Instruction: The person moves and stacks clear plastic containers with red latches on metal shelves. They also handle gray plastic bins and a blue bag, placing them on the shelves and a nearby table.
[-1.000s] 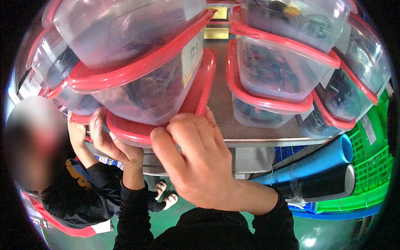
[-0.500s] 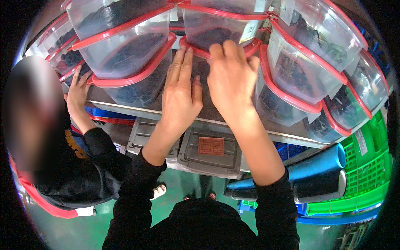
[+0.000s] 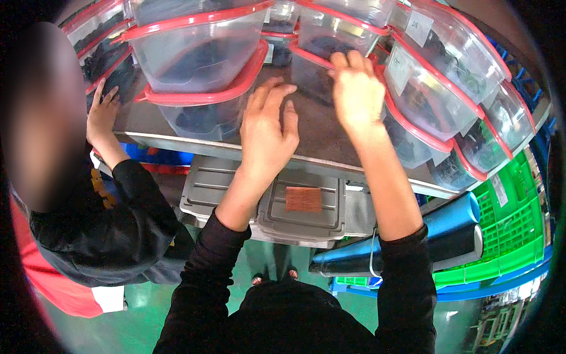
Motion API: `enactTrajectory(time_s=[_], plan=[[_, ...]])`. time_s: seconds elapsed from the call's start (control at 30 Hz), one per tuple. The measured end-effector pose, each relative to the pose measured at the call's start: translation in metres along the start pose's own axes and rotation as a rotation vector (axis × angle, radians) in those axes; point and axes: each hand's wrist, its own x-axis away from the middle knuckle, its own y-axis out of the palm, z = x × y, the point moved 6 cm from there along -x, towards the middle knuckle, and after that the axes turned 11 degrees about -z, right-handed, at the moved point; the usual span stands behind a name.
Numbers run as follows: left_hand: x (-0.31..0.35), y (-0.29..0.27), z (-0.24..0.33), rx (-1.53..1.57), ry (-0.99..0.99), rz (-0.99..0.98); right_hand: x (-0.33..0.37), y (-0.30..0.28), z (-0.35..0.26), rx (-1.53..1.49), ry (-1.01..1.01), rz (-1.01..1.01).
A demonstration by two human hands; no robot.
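My right hand [image 3: 358, 94] has its fingers bent over the front right corner of a clear plastic box [image 3: 309, 76] with a red lid, in the middle stack. The fingertips are partly hidden, and dark contents show through the box wall. My left hand [image 3: 268, 127] is raised over the brown shelf top [image 3: 321, 133], fingers apart and slightly curved, holding nothing. It is nearest to the left stack of red-lidded boxes [image 3: 203, 59]. Another stack of the same boxes [image 3: 421, 97] stands just right of my right hand. More boxes [image 3: 280, 50] show behind, through the gap.
At the left, a person in black has a hand [image 3: 104, 112] against other boxes. Grey lidded bins [image 3: 300, 221] sit below the shelf edge, one bearing a reddish label. Blue and black rolls [image 3: 436, 230] lie at the lower right, beside green crates [image 3: 507, 224].
The middle stack has shifted back and right, widening the gap to the left stack. My right hand moved with it; my left hand has come away from the box. The view has shifted slightly.
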Motion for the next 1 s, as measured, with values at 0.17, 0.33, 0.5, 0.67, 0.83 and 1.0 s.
enactTrajectory(time_s=[0.17,0.33,0.5,0.67,0.83,1.0], plan=[[-0.001,0.009,0.003,0.004,-0.014,-0.061,-0.012,0.024,0.023,0.183,0.222,-0.134],[0.0,0.012,0.002,-0.051,-0.005,-0.081,-0.024,0.028,0.003,0.251,0.154,-0.183],[-0.001,0.009,0.002,-0.027,0.004,-0.069,-0.054,0.049,-0.008,0.373,0.138,-0.371],[-0.001,0.014,-0.001,0.019,-0.024,-0.067,-0.073,0.069,-0.007,0.395,0.21,-0.472],[0.002,0.012,0.001,-0.113,-0.018,-0.087,-0.053,0.047,-0.002,0.146,0.244,-0.413],[0.002,0.018,0.007,-0.189,-0.006,-0.119,-0.063,0.084,0.009,0.247,0.179,-0.279]])
